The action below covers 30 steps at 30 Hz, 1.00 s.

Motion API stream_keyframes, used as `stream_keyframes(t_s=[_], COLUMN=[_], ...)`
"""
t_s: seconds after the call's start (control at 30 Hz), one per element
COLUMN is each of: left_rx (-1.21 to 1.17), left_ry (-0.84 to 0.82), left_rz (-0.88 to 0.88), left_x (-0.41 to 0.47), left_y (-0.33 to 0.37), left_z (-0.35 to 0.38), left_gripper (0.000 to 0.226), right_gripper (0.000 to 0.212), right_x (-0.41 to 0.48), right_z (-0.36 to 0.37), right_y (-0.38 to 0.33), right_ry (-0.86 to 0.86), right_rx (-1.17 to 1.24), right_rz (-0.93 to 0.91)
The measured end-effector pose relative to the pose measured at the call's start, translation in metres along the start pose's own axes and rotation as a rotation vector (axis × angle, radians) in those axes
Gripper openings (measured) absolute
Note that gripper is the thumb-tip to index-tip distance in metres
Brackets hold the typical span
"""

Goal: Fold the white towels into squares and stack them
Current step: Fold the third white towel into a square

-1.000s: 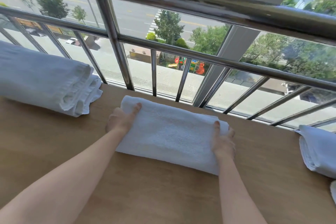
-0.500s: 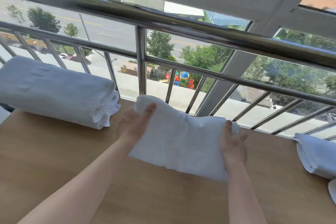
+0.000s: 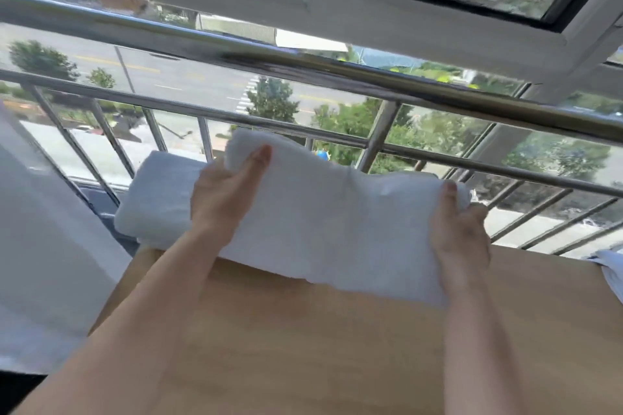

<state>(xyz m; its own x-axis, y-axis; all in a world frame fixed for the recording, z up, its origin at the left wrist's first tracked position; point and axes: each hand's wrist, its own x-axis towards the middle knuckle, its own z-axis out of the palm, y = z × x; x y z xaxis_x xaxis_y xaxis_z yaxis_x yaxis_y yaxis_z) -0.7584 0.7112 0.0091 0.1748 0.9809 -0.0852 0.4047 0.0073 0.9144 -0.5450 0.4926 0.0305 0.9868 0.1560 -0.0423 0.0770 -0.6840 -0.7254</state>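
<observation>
The folded white towel (image 3: 337,229), a thick, nubbly terry oblong sagging a little in the middle, hangs above the far edge of the smooth pale wooden desk (image 3: 337,347). The left hand (image 3: 222,192) grips its left end, thumb flat on top. The right hand (image 3: 460,236) clamps the right end, thumb on top and fingers curled round the edge. Behind the left hand the stack of towels (image 3: 158,199), soft and round-edged, sits at the desk's far left corner, below the shiny steel railing (image 3: 337,71). Another white towel (image 3: 612,266) shows at the right edge.

A second ago the towel lay flat on the desk. It has since been lifted and carried left, and now partly overlaps the stack.
</observation>
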Motion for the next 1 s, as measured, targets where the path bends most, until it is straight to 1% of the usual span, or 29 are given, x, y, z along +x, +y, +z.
stream_keyframes(t_s=[0.07,0.17,0.3,0.33,0.4,0.47,0.53,0.6,0.67,0.73,0.87,0.93,1.0], left_rx=[-0.059,-0.121,-0.146,-0.146,-0.12,-0.058,0.089,0.255,0.353,0.374,0.3,0.296,0.282], left_ry=[0.017,0.036,0.038,0.028,-0.001,-0.024,-0.071,-0.104,-0.107,-0.12,-0.173,-0.185,-0.194], left_rz=[-0.042,-0.062,-0.048,-0.073,-0.137,-0.185,-0.215,-0.195,-0.166,-0.179,-0.248,-0.227,-0.194], left_x=[0.024,0.061,0.103,0.113,0.136,0.157,0.171,0.175,0.176,0.182,0.194,0.195,0.198], left_y=[-0.001,0.0,-0.006,-0.01,-0.018,-0.03,-0.051,-0.076,-0.092,-0.094,-0.089,-0.084,-0.075], left_z=[-0.032,-0.07,-0.111,-0.119,-0.129,-0.13,-0.122,-0.11,-0.102,-0.101,-0.103,-0.103,-0.107], left_gripper=[0.077,0.084,0.074,0.077,0.091,0.1,0.107,0.107,0.105,0.104,0.1,0.096,0.097], right_gripper=[0.083,0.087,0.089,0.09,0.089,0.087,0.085,0.084,0.084,0.085,0.084,0.079,0.074], right_x=[-0.012,-0.02,-0.025,-0.026,-0.025,-0.027,-0.032,-0.036,-0.032,-0.024,-0.013,-0.011,-0.008], right_z=[0.015,0.04,0.078,0.088,0.11,0.137,0.163,0.183,0.194,0.198,0.198,0.194,0.188], right_y=[-0.029,-0.07,-0.107,-0.112,-0.117,-0.117,-0.106,-0.092,-0.084,-0.083,-0.083,-0.086,-0.094], right_ry=[-0.007,-0.034,-0.078,-0.08,-0.09,-0.123,-0.14,-0.137,-0.149,-0.189,-0.278,-0.266,-0.237], right_rx=[0.005,0.003,0.003,0.001,-0.016,-0.05,-0.088,-0.11,-0.118,-0.112,-0.057,-0.064,-0.122], right_rz=[-0.017,-0.042,-0.069,-0.072,-0.069,-0.048,-0.008,0.01,0.013,0.028,0.06,0.047,-0.01])
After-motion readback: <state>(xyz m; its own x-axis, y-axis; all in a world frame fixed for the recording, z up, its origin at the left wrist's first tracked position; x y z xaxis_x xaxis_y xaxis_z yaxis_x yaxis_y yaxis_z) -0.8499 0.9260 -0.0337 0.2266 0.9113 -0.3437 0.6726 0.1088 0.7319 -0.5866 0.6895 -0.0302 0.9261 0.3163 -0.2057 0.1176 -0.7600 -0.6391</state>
